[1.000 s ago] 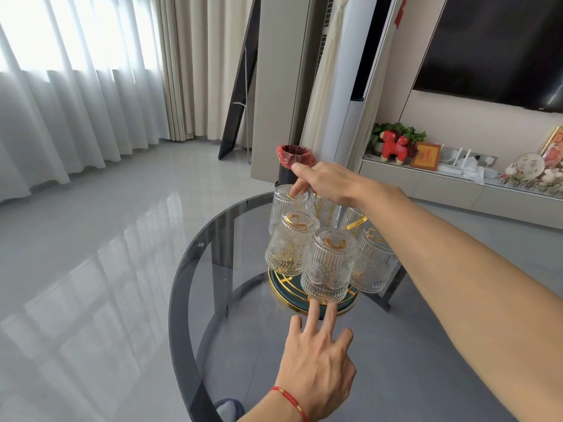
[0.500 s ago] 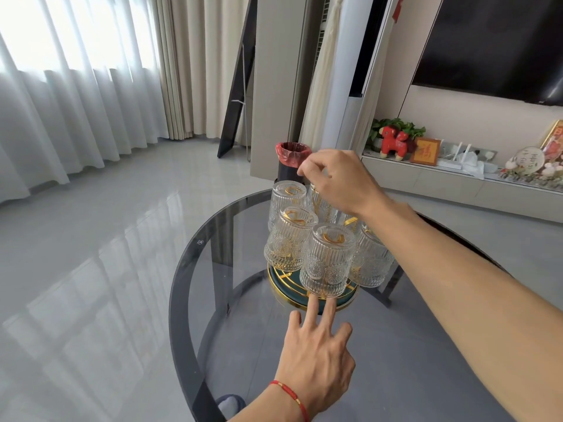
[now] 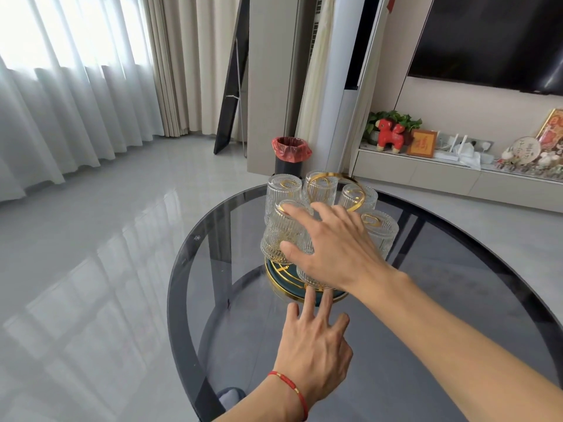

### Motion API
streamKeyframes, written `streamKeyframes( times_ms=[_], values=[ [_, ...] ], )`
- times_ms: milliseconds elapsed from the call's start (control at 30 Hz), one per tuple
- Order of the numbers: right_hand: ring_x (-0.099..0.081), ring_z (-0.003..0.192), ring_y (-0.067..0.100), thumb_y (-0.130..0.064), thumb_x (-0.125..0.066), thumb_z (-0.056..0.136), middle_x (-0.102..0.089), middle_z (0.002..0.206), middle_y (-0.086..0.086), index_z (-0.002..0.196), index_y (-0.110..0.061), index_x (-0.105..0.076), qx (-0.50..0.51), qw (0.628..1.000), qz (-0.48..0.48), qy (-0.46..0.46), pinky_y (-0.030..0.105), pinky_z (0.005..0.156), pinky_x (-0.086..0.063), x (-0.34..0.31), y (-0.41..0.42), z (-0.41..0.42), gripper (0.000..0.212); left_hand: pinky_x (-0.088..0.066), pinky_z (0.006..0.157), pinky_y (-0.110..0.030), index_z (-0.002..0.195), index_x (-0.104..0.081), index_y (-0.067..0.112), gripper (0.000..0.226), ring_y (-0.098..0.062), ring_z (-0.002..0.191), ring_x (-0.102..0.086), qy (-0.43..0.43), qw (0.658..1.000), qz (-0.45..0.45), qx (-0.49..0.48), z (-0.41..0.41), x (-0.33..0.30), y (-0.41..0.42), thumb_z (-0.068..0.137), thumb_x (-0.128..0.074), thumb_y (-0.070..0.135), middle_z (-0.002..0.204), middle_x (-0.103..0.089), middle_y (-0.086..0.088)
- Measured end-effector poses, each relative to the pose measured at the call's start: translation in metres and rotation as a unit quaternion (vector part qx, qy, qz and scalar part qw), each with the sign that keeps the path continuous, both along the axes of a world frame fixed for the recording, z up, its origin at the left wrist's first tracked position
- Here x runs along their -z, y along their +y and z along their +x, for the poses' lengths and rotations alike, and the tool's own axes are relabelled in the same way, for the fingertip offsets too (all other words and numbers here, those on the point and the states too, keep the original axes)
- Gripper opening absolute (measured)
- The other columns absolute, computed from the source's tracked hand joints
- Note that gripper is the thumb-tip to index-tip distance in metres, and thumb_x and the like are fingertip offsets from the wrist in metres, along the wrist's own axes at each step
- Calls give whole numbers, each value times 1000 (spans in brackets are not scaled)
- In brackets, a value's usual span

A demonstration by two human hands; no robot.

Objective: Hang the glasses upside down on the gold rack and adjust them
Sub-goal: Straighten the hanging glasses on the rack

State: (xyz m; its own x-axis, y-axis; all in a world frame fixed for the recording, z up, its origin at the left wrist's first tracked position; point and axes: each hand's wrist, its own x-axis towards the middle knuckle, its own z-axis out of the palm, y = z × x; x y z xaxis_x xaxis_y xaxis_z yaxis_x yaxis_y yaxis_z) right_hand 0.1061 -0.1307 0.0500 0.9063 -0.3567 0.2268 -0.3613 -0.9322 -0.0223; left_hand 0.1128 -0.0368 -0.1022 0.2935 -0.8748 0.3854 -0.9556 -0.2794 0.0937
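Note:
The gold rack point(image 3: 323, 178), with a ring handle on top and a round green-and-gold base point(image 3: 275, 275), stands on the round dark glass table point(image 3: 195, 257). Several ribbed clear glasses with gold rims hang upside down on it, among them the back-left glass point(image 3: 281, 190), the right glass point(image 3: 381, 232) and the front-left glass point(image 3: 278, 237). My right hand point(image 3: 332, 248) lies spread over the front glasses, index finger on the front-left glass's bottom, thumb against its side, palm hiding most of the front-middle glass point(image 3: 310, 278). My left hand point(image 3: 313, 345) is flat on the table, fingers apart, its fingertips at the base's front edge.
A black bin with a red bag point(image 3: 291, 153) stands on the floor behind the table. A low cabinet point(image 3: 426, 175) with ornaments runs along the right wall under a dark screen. Grey tiled floor and curtains lie to the left.
My right hand has come back from the rack's far top toward me and down onto the front glasses, spreading its fingers. The left hand has stayed at the base.

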Motion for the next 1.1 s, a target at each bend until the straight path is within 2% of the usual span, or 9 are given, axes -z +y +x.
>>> streamKeyframes(
  times_ms=[200,433,567,733,933,1100],
  values=[
    [-43,144,30,-62,-43,96,-49,154,14,160,-41,-30,-13,999,16,-27,52,116,-29,4,-2,1,68,-41,71,-48,91,-55,18,19,-46,123,-45,2,1000,-8,1,1,3,-2,83,-46,32,140,-51,-18],
    [-48,140,26,-57,-46,92,-55,147,7,154,-43,-41,-36,998,34,-47,55,118,-27,1,0,-1,64,-41,69,-48,89,-54,17,17,-46,117,-47,-1,1000,-7,1,0,3,-1,83,-47,32,136,-52,-19],
    [-52,134,22,-54,-49,91,-58,140,1,151,-39,-47,-48,996,38,-64,54,117,-27,1,2,0,62,-41,70,-48,91,-54,17,18,-47,120,-47,0,1000,-7,-1,0,2,-1,83,-47,32,137,-52,-19],
    [-52,135,21,-42,-59,93,-58,142,1,150,-34,-50,-50,996,32,-72,53,118,-27,2,2,-2,59,-42,71,-48,93,-56,18,20,-47,124,-45,3,1000,-3,-1,0,1,-1,83,-46,32,139,-52,-18],
    [-51,137,23,-37,-61,93,-56,147,2,153,-32,-47,-51,996,22,-64,55,118,-26,2,3,-4,61,-42,72,-48,93,-56,18,20,-46,123,-45,0,1000,1,-4,0,0,-1,84,-46,32,136,-53,-17],
    [-54,133,19,-31,-62,91,-59,142,-5,151,-29,-45,-57,995,28,-76,54,118,-28,3,1,-4,63,-42,71,-48,93,-58,18,21,-45,120,-47,-2,1000,4,-4,0,-2,0,83,-47,34,135,-54,-18]
  ],
)
